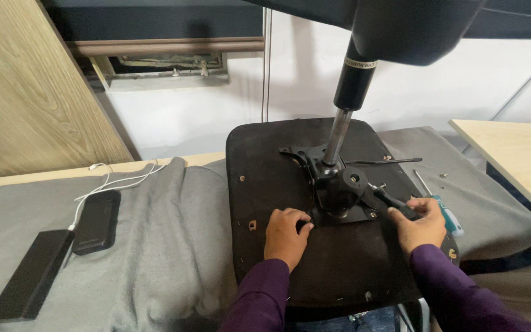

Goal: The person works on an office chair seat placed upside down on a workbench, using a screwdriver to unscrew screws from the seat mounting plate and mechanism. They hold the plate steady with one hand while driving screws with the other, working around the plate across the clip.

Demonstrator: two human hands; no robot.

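Grey cloth (155, 246) covers the bench, and I take everything from the chair seat (265, 184) — a dark, upside-down slab lying on that cloth in front of me. Far left of the seat a flat black bar (29, 273) lies on the cloth, and just beside it a black phone (96, 221) with a white cable (118, 181) trailing back toward the seat's left edge. A wood panel (26, 92) leans behind them, well left of the seat.

My left hand (287, 237) rests on the seat's underside, fingers curled against the front left edge of the black mechanism plate (333, 184) bolted at the seat's middle; whether it pinches anything there I cannot tell. From that plate a gas cylinder (345, 117) rises, tilted slightly right, into the chair base (413, 27) above the seat.

My right hand (422, 224) sits on the seat's right side, closed around a black screwdriver handle (394, 201) whose tip points at the plate's right front corner. A thin lever (382, 162) sticks out right from the plate. Just past the seat's right edge lies a second, teal-handled screwdriver (445, 215) — and beyond it, a pale table (511, 154).
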